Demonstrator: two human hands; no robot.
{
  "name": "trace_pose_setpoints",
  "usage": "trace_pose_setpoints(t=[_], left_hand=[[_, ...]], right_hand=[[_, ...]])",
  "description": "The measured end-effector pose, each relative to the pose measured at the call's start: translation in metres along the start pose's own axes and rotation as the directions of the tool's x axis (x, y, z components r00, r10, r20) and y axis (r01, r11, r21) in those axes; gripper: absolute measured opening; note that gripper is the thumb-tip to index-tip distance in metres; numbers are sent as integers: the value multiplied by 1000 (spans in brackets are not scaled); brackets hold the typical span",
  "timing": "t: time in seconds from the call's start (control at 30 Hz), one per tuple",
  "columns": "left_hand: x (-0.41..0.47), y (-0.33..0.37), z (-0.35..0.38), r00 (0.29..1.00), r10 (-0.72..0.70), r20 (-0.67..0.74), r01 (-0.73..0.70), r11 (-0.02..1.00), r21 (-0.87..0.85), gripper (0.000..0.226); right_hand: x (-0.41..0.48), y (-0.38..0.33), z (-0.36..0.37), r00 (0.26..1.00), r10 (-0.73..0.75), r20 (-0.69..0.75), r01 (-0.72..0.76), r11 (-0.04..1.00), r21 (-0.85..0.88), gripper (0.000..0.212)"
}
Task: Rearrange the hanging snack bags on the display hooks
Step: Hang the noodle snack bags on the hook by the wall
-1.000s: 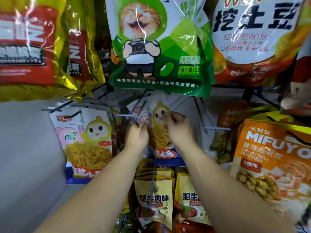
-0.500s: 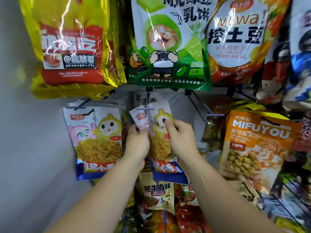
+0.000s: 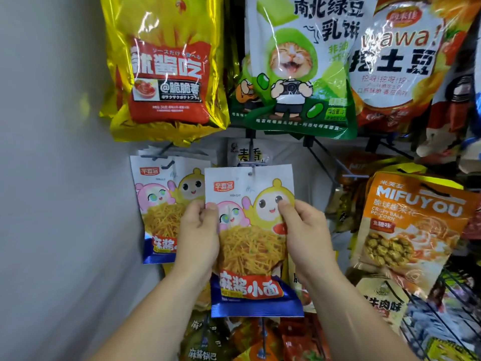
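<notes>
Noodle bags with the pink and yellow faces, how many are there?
2. The held bag is between the left hand and right hand; the hanging bag is left of it. More may hide behind that one.

Upright white-and-blue noodle snack bag

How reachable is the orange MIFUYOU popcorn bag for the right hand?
Probably yes: nothing stands between the right hand and the orange MIFUYOU popcorn bag, though it grips the white-and-blue noodle bag.

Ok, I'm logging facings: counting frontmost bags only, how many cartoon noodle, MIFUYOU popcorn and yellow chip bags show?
Cartoon noodle: 2 (held noodle bag, hanging noodle bag)
MIFUYOU popcorn bag: 1
Yellow chip bag: 1
Total: 4
</notes>
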State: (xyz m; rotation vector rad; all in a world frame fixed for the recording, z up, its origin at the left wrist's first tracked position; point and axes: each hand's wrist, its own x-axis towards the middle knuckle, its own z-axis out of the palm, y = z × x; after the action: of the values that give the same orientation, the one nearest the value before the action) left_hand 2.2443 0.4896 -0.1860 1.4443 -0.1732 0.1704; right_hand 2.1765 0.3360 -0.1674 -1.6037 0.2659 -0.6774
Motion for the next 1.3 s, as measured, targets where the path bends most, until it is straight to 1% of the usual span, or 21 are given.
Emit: trace_pose_setpoints(t=[0.1, 0.2, 0.33, 0.43, 0.5, 0.57, 0.7, 0.8, 0.87, 1.0, 1.13, 1.23, 1.27, 1.3], left_hand=[[-4, 7, -13, 999, 0, 39, -1, 1000, 22, 18], [-7, 12, -27, 1000, -26, 17, 25, 999, 30, 19], [-5, 9, -50, 995, -58, -79, 60, 998, 21, 23], [6, 9, -72, 976, -55, -210, 63, 997, 32, 26], [16, 13, -85, 959, -17, -282, 34, 998, 56, 31], [30, 16, -94, 944, 5, -329, 20, 997, 73, 34], [48, 23, -99, 918, 43, -395, 12, 991, 136, 32], [52, 21, -99, 909, 85, -408, 4, 977, 213, 39], [54, 18, -99, 905, 88, -417, 16, 970, 241, 37], [61, 13, -100, 895, 103, -435, 36, 954, 298, 38], [66, 7, -96, 883, 119, -454, 42, 943, 329, 29], [54, -2, -90, 896, 153, -418, 27, 919, 394, 14], [47, -6, -88, 904, 181, -388, 1, 906, 423, 24], [40, -12, -87, 908, 224, -354, -33, 881, 472, 42]], right_hand=[[-7, 1, 5, 999, 27, 18, -28, 997, 67, 35], [-12, -1, 12, 999, 38, 27, -40, 998, 54, 34], [-11, -1, 41, 989, 23, 143, -21, 1000, -14, 39], [-2, 0, 76, 978, -1, 209, 3, 1000, -9, 54], [9, -3, 99, 977, -28, 210, 28, 1000, 4, 65], [21, -4, 118, 977, -46, 206, 47, 999, -2, 69], [41, 0, 142, 983, -51, 178, 53, 999, -10, 62], [48, 5, 148, 988, -24, 150, 29, 999, -29, 67], [51, 10, 150, 987, -34, 156, 41, 998, -43, 71], [52, 13, 152, 987, -57, 151, 68, 995, -68, 70], [56, 13, 155, 989, -72, 129, 86, 991, -105, 68], [60, 12, 156, 991, -68, 112, 86, 982, -168, 71], [61, 12, 155, 992, -76, 102, 95, 977, -193, 73], [63, 12, 155, 992, -82, 98, 102, 971, -217, 73]])
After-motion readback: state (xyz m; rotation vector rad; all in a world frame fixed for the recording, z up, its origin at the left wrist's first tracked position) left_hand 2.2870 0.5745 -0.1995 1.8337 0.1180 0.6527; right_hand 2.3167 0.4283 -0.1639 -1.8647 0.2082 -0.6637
